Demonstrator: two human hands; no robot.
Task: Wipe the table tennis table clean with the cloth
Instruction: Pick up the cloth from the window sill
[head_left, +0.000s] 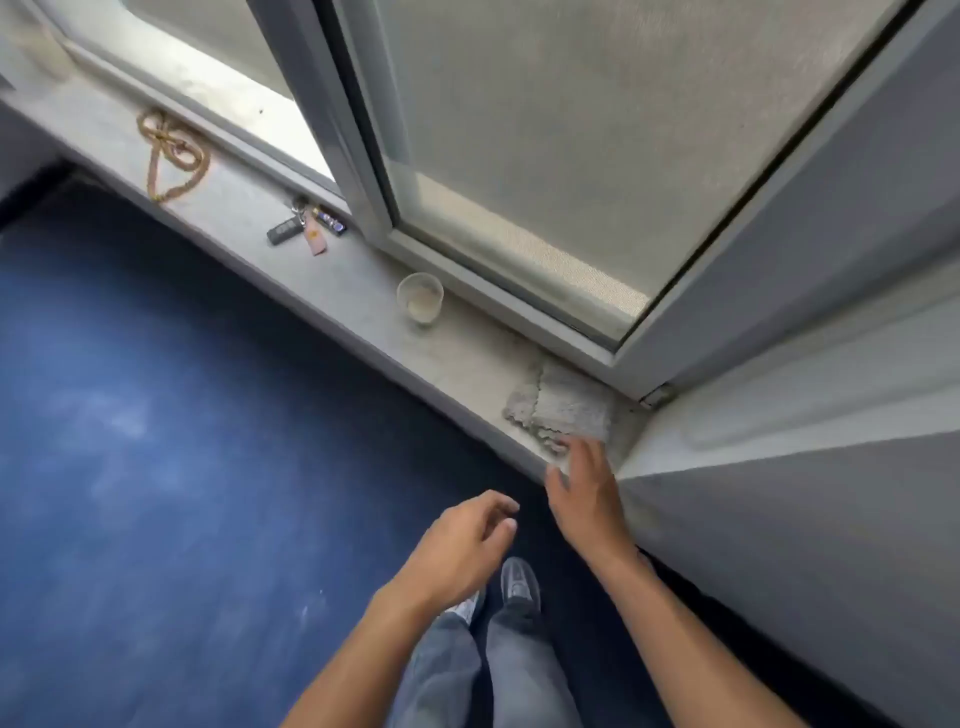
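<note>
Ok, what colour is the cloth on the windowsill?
Pale grey, with a nubbly texture; the cloth shows best in the head view.

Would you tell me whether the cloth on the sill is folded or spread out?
Folded: the cloth lies as a compact square, a second layer's edge showing along its left side.

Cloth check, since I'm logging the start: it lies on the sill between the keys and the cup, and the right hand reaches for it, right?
Not quite. The head view shows the cloth on the sill in the corner beyond the cup, not between keys and cup. The right hand does reach for it.
</note>
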